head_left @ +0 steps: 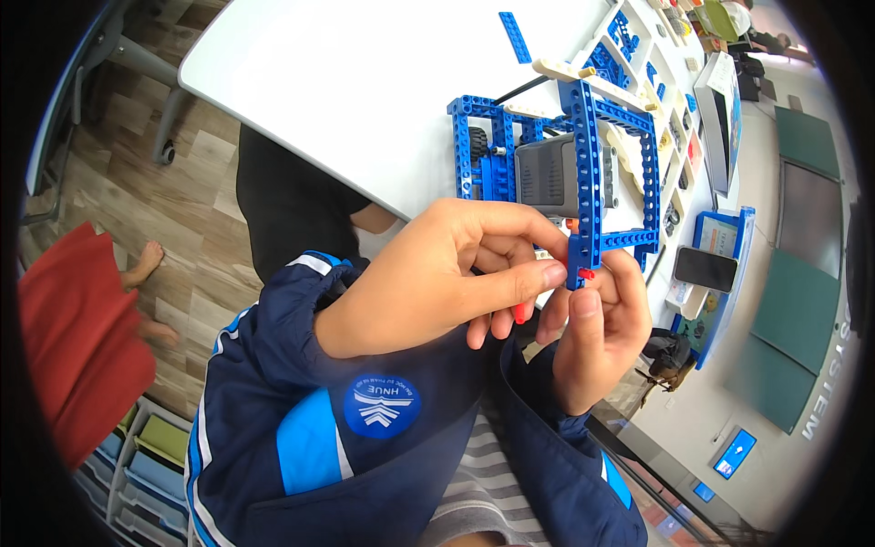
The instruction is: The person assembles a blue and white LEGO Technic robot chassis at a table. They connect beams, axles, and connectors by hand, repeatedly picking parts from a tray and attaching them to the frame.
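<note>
A model of blue perforated building beams (588,182) stands at the table's near edge, with a grey block (547,173) inside its frame. My left hand (437,278) pinches near the lower end of the closest upright beam with thumb and forefinger. Under its curled fingers a red peg (519,314) shows. My right hand (602,333) is curled round the same beam's lower end from the other side, its thumb raised beside it. Another red peg (586,273) sticks out of that end. A small black wheel (478,143) sits at the model's left.
On the white table (328,82) lies a loose blue beam (515,37). Beyond the model runs a white sorting tray (679,100) with blue and other parts. A phone (705,269) rests on a blue-edged box at right. Another person's bare foot (144,263) shows at left.
</note>
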Motion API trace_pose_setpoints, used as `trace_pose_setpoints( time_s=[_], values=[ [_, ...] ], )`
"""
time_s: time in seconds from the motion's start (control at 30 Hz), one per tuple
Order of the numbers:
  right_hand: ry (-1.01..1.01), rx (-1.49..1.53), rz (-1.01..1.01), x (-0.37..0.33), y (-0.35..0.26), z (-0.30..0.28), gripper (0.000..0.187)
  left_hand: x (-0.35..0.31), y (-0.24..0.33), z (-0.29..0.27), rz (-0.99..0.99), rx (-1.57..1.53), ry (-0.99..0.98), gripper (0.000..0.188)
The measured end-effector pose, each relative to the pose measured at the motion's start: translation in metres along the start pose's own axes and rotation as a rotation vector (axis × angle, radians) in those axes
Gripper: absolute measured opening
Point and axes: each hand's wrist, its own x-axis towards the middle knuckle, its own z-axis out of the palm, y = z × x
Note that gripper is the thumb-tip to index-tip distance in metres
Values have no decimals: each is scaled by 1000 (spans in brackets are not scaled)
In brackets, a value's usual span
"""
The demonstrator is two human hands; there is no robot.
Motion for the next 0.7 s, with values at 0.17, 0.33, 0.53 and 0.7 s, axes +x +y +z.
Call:
trace_pose_setpoints(
  time_s=[0.17,0.33,0.53,0.7],
  values=[
    [-88,-639,-650,4,7,-7,58,3,0,-3,58,89,-4,20],
    [-136,-867,-852,16,1,-11,55,4,-1,-7,128,174,-13,16],
    [-114,-864,-844,16,-1,-7,54,14,3,-18,324,365,-91,15],
    [-96,-830,-851,14,4,-7,53,21,4,-25,353,375,-163,15]
  ],
)
